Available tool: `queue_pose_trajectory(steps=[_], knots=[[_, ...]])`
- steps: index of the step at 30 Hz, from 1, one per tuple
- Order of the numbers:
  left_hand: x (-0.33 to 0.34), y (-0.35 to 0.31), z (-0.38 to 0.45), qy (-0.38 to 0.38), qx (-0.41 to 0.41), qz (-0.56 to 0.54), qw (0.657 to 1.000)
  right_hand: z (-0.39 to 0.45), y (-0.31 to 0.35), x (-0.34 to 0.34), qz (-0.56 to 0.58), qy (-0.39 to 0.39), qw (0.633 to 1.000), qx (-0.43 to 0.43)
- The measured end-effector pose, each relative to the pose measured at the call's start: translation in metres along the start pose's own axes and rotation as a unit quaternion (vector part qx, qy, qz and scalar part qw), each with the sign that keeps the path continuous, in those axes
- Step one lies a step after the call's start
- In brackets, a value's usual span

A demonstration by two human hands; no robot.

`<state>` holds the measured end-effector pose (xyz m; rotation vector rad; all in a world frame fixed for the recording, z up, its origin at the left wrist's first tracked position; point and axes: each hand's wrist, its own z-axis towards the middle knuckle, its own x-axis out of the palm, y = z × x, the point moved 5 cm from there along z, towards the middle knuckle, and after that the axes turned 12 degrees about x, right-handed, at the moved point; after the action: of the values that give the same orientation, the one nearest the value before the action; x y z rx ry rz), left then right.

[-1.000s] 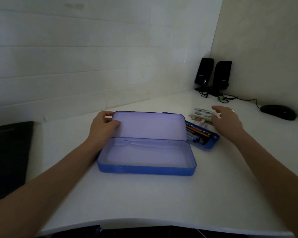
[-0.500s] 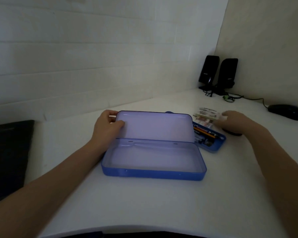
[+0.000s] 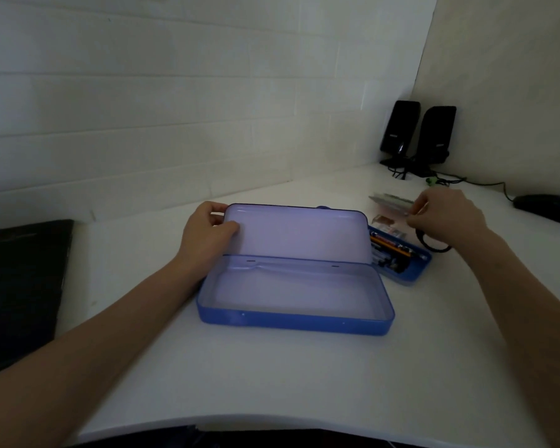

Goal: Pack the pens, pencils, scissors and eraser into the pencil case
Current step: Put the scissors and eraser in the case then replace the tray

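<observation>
**Desk items outside the job**

White desk [image 3: 304,376], set into a corner. Far right: two black speakers [image 3: 417,137], upright, side by side, cables trailing. Right edge: black mouse [image 3: 545,208] on a dark cable. Left edge: flat black laptop [image 3: 20,286], closed.

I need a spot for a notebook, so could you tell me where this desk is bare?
Bare: the wide strip between the pencil case and the near desk edge, and between case and laptop. Crowded: right of the case, around the blue tray, right hand, mouse.
</observation>
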<state>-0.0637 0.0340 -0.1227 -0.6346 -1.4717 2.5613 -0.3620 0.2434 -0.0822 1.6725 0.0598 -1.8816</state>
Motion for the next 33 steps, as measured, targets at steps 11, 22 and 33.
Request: queue_pose_trajectory(steps=[11, 22, 33], knots=[[0.000, 0.002, 0.000, -0.003, -0.013, -0.006, 1.000, -0.077, 0.081, -0.023, 0.303, 0.232, 0.898, -0.220], [0.000, 0.004, 0.001, -0.008, -0.008, -0.010, 1.000, -0.157, 0.133, 0.024, 0.155, 0.344, 0.838, -0.394], [-0.001, 0.005, 0.003, -0.011, -0.006, -0.005, 1.000, -0.166, 0.138, 0.031, 0.156, 0.321, 0.833, -0.423]])
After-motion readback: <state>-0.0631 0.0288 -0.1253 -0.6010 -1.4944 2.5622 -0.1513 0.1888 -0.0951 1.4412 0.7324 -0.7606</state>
